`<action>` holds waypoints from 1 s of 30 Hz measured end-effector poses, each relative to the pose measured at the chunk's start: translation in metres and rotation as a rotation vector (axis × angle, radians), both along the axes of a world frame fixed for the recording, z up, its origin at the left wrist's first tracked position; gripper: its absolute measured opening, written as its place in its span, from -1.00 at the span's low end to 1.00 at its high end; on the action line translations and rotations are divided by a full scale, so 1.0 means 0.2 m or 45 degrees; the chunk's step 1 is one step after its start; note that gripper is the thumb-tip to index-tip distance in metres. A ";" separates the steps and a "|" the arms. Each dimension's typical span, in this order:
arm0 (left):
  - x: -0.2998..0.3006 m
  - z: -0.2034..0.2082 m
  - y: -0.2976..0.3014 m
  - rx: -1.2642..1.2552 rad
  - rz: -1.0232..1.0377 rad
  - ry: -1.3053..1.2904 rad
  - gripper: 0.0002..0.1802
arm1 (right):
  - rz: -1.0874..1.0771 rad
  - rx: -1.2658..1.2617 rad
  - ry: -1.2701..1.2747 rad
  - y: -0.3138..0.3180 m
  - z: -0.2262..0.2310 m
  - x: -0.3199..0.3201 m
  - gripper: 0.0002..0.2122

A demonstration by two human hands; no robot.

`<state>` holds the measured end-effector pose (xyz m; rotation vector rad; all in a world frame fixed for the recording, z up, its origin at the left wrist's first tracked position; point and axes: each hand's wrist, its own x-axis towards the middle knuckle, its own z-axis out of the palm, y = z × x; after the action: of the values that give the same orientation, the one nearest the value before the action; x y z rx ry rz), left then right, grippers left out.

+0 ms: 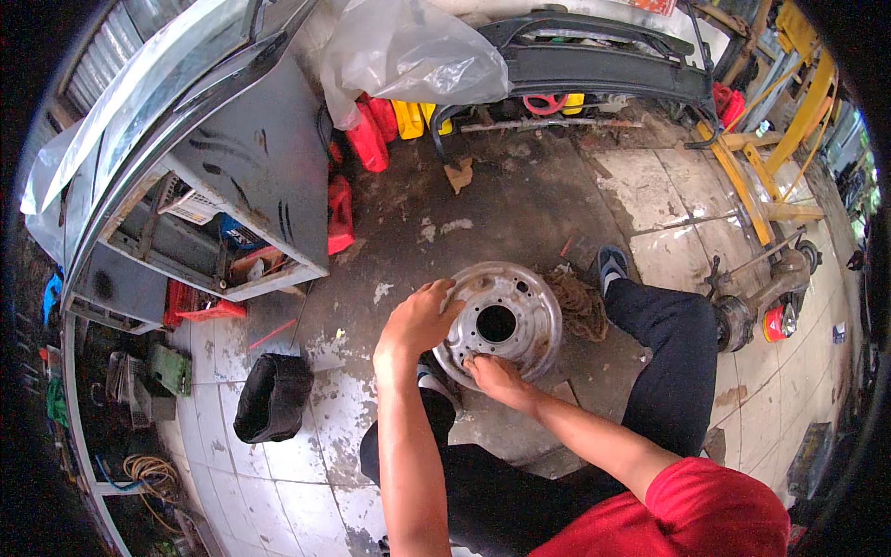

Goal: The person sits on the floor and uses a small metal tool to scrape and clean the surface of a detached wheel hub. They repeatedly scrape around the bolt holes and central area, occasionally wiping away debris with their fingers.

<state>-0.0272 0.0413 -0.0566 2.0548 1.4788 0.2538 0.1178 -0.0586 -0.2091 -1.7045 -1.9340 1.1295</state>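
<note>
A silver-grey steel wheel rim [541,320] with a round centre hole and a ring of bolt holes is held tilted between my knees. My left hand [422,320] grips its upper left edge, fingers curled over the lip. Low on the rim's face, near the bolt holes, my right hand [497,376] presses with its fingers bent together. What those fingers hold, if anything, is too small to make out. A brown, tangled, rag-like bundle [580,306] lies on the floor just right of the rim, beside my shoe [611,263].
A black cloth-like bundle [273,397] lies on the tiles to the left. Beyond it stands a grey metal cabinet [260,148]. A black bumper [594,70] is at the back; a yellow stand [742,190] and a rusty axle part [775,283] are to the right.
</note>
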 end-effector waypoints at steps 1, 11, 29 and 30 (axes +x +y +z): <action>0.02 0.01 0.00 0.016 -0.033 -0.017 -0.50 | 0.013 0.037 0.004 0.00 -0.03 0.00 -0.62; 0.07 0.08 -0.02 -0.054 0.021 0.041 -0.51 | 0.109 0.045 -0.052 0.03 -0.04 0.00 -0.69; 0.03 0.03 -0.01 0.014 0.060 0.011 -0.55 | 0.238 -0.070 -0.204 0.12 -0.07 0.07 -0.68; 0.03 0.02 -0.02 0.015 0.061 0.009 -0.55 | 0.206 -0.072 -0.188 0.12 -0.07 0.08 -0.68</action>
<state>-0.0213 0.0379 -0.0521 2.0335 1.5352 0.2754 0.1330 -0.0350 -0.2230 -1.7306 -2.1840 1.1530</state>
